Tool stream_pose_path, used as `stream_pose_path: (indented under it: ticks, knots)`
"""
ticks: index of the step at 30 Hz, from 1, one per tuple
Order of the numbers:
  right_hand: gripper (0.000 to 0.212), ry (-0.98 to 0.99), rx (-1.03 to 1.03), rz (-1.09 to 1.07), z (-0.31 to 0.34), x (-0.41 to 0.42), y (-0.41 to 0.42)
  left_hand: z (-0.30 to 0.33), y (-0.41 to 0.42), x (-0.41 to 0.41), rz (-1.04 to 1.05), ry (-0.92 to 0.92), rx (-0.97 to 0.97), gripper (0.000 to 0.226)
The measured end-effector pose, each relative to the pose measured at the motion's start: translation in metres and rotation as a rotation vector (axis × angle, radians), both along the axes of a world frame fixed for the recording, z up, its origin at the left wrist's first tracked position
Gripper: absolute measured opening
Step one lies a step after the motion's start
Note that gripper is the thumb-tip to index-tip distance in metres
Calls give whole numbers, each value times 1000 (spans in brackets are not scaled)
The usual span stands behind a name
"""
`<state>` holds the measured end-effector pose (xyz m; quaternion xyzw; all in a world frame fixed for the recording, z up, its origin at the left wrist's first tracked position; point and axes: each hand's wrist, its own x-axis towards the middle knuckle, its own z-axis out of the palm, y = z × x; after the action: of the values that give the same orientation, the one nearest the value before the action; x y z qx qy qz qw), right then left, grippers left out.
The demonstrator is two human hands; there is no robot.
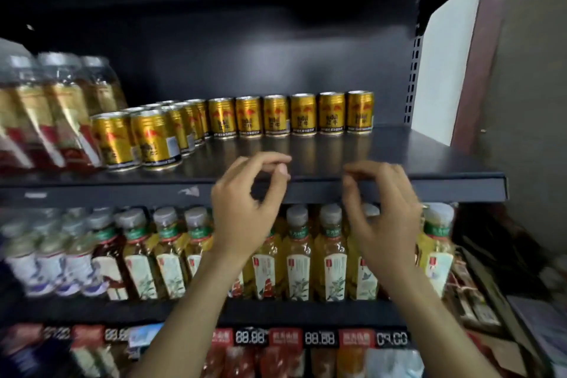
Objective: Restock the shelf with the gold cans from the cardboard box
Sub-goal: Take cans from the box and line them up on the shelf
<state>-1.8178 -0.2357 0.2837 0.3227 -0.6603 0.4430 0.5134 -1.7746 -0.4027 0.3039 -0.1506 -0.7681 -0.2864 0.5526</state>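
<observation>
Several gold cans [277,115] stand in a row along the back of the dark shelf [399,159], with more gold cans [150,138] lined up in columns toward the front at the left. My left hand [245,205] and my right hand [383,209] hover in front of the shelf's front edge, below the cans. Both hands have loosely curled fingers and hold nothing. The cardboard box is not in view.
Clear bottles with gold-and-red labels [46,113] stand left of the cans. The shelf below holds yellow tea bottles [331,255] and white-labelled bottles [52,258]. Price tags [319,337] line its edge. A white panel [445,64] and a wall bound the right side.
</observation>
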Motion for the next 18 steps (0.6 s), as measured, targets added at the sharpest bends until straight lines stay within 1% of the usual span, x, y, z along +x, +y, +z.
stream_pose_path:
  ticks: [2, 3, 4, 6, 8, 9, 11, 12, 14, 16, 18]
  knots:
    - [13, -68, 35, 63, -34, 24, -15, -37, -12, 24, 8, -11, 112, 18]
    - [14, -117, 74, 110, -52, 35, -21, -56, -20, 36, 11, -49, 161, 19]
    - [15, -179, 126, 161, -71, 46, -27, -74, -27, 49, 8, -114, 202, 20]
    - [18, -342, 262, 249, -108, 65, -35, -111, -45, 74, -2, -329, 246, 22]
    - [19, -499, 414, 290, -144, 81, -42, -147, -62, 100, 6, -574, 222, 20]
    - [18, -558, 479, 296, -162, 88, -45, -165, -70, 114, 35, -680, 179, 19]
    - [18, -670, 565, 303, -196, 102, -49, -199, -84, 141, 105, -843, 93, 17]
    - [20, -739, 600, 311, -211, 108, -51, -216, -90, 155, 125, -911, 81, 18]
    - [24, -881, 675, 318, -243, 121, -54, -246, -100, 179, 125, -1021, 130, 18]
    - [27, -996, 765, 320, -273, 135, -56, -275, -109, 200, 134, -1076, 181, 18]
    - [31, -1022, 853, 362, -295, 153, -58, -300, -115, 221, 154, -1134, 204, 19]
